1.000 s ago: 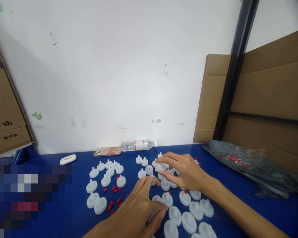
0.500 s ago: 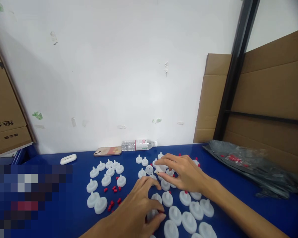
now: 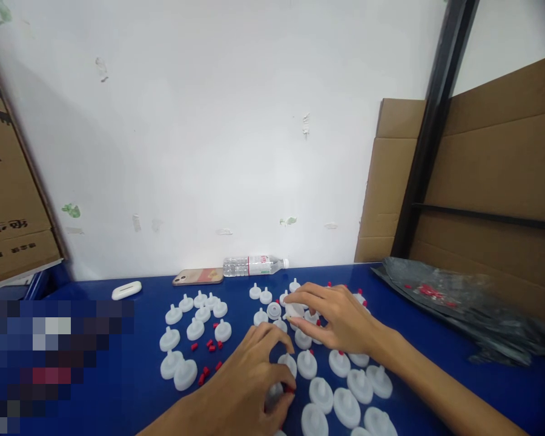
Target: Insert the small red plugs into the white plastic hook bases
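Note:
Many white plastic caps with a short stem (image 3: pixel 195 329) lie on a blue table (image 3: pixel 131 363), with small red plugs (image 3: pixel 211 346) scattered among them. My left hand (image 3: pixel 249 381) is low in the middle, fingers curled over a white cap (image 3: pixel 275 390) with a red plug (image 3: pixel 289 390) at its fingertips. My right hand (image 3: pixel 333 318) reaches in from the right and pinches another white cap (image 3: pixel 294 310) between thumb and fingers. Several caps near my right hand carry red plugs in their stems.
A clear water bottle (image 3: pixel 254 264), a phone (image 3: pixel 198 276) and a white earbud case (image 3: pixel 126 290) lie by the white wall. A dark plastic bag (image 3: pixel 458 306) with red plugs lies at the right. Cardboard boxes stand left and right, with a black post (image 3: pixel 431 133).
My left hand has curled tighter over the white cap near the front, and a red plug shows at its fingertips. My right hand has barely moved.

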`<state>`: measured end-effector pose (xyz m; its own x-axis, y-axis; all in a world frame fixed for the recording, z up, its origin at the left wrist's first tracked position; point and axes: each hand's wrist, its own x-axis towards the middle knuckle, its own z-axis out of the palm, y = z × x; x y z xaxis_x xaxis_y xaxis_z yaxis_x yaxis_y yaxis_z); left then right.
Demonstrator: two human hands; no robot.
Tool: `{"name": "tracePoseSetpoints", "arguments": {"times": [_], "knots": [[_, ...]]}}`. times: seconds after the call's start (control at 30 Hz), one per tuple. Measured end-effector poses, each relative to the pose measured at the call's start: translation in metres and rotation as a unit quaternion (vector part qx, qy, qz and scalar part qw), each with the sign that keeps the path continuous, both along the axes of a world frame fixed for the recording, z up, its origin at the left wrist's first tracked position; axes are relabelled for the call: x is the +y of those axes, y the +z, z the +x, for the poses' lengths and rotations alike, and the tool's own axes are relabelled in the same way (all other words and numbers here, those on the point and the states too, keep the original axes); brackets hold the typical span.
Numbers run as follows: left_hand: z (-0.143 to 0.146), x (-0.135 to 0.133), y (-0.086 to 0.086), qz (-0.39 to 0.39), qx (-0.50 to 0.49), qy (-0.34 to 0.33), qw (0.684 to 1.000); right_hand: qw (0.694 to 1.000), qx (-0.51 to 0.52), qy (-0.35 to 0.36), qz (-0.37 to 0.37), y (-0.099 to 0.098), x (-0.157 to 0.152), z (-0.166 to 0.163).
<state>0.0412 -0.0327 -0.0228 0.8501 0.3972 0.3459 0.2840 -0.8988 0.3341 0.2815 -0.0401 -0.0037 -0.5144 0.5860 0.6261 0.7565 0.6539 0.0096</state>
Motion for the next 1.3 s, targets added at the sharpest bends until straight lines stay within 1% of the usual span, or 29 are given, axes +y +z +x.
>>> {"name": "tracePoseSetpoints", "arguments": {"times": [0.2,0.37,0.47,0.53,0.63,0.73,0.8,0.9,0.97,1.07,1.2,1.3], "knots": [[-0.003,0.002,-0.002,0.017,-0.012,-0.009,1.000,1.000,-0.003,0.000,-0.001,0.000,0.001,0.000],[-0.002,0.001,-0.001,0.016,0.006,0.004,1.000,1.000,-0.004,-0.006,0.001,0.000,0.001,0.000],[-0.001,0.001,-0.001,0.020,0.005,0.000,1.000,1.000,-0.006,-0.004,0.006,0.000,0.000,0.000],[0.000,0.003,-0.001,0.024,-0.017,-0.010,1.000,1.000,-0.007,-0.004,0.006,0.000,0.000,0.000],[0.000,0.008,-0.001,0.036,-0.090,-0.020,0.995,1.000,-0.003,-0.003,0.005,0.000,0.000,0.001],[-0.002,0.019,-0.001,0.079,-0.176,0.001,0.981,1.000,0.002,-0.005,0.005,-0.001,0.000,0.001],[-0.005,0.027,-0.001,0.119,-0.210,0.027,0.970,1.000,0.001,-0.010,0.005,-0.002,0.001,0.001],[-0.008,0.036,-0.002,0.155,-0.222,0.061,0.961,1.000,-0.004,-0.006,0.005,-0.003,0.002,0.000],[-0.009,0.040,-0.002,0.167,-0.228,0.073,0.956,1.000,-0.003,0.003,0.007,-0.004,0.002,-0.002],[-0.008,0.041,-0.003,0.177,-0.231,0.063,0.955,1.000,0.007,0.020,0.021,-0.006,0.000,-0.006],[-0.007,0.038,-0.002,0.167,-0.227,0.033,0.959,0.998,0.027,0.047,0.032,-0.008,-0.001,-0.009],[-0.007,0.038,-0.002,0.167,-0.235,0.026,0.957,0.997,0.037,0.058,0.034,-0.009,-0.001,-0.010]]}}
